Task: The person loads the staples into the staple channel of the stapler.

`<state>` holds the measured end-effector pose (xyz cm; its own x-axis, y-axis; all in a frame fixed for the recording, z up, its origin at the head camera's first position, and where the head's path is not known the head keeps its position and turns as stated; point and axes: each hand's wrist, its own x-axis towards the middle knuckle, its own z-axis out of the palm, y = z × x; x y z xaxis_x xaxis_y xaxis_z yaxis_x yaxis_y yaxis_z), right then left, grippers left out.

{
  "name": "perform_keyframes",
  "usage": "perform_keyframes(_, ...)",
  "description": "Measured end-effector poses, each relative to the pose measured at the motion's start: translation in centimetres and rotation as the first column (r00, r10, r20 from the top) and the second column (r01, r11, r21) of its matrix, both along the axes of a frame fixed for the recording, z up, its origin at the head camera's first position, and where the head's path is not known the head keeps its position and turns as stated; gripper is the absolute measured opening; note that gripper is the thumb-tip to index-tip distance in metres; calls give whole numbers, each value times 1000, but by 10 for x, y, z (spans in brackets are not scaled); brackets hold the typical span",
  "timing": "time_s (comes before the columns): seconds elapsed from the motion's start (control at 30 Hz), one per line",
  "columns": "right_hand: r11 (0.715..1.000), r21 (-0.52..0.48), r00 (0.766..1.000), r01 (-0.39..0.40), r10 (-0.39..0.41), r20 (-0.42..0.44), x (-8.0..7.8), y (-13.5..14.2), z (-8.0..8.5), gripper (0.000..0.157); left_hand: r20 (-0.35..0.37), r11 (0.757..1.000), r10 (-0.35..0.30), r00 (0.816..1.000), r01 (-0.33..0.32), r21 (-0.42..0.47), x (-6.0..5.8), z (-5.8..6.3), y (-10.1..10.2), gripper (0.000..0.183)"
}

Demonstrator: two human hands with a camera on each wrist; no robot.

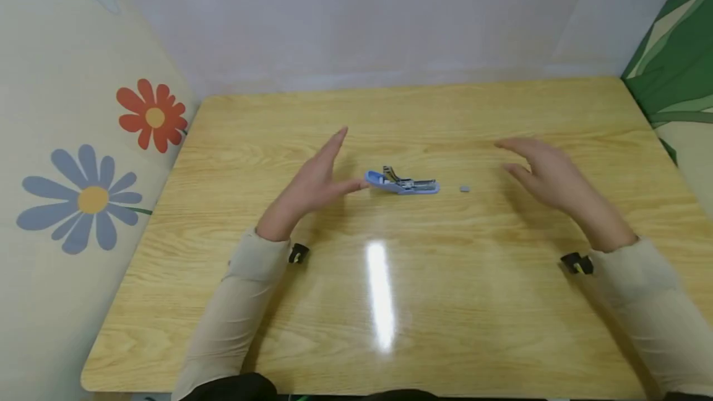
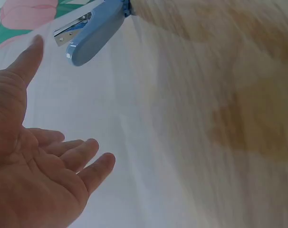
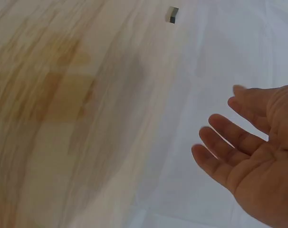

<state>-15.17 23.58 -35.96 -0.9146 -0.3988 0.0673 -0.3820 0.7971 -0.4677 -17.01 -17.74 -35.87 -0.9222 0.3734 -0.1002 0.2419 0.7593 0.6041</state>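
A blue stapler (image 1: 409, 187) lies opened up on the wooden table, its metal magazine exposed. Its raised blue end points to the left hand (image 1: 312, 185), whose thumb tip overlaps that end in the head view. In the left wrist view the stapler (image 2: 99, 35) shows beyond the spread thumb, and the palm (image 2: 34, 185) holds nothing. A small grey strip of staples (image 1: 465, 189) rests just right of the stapler. Further right the right hand (image 1: 548, 172) hovers over the table with loosely bent, separated fingers and nothing in them. The strip (image 3: 174, 14) appears small in the right wrist view.
The wooden table (image 1: 473, 308) reaches back to a white cloth-like wall (image 1: 390, 23). A wall with painted flowers (image 1: 91, 200) borders the left side, and green leaf patterns (image 1: 679, 73) the right. Small black wrist cameras (image 1: 298, 254) sit at both cuffs.
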Motion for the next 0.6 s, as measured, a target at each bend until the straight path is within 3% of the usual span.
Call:
perform_keyframes(0.13,999,-4,998,-34,34,59,-7,-8,-5,45,18,1000,-28,999,29,-4,-5,-5,7,104)
perform_keyframes(0.37,999,0,992,-43,43,119,-18,-25,-14,36,36,999,-14,999,15,-34,-10,-6,19,69)
perform_keyframes(0.6,997,42,987,-69,61,151,-22,-39,-19,29,34,999,-41,999,42,-23,-8,-5,22,57)
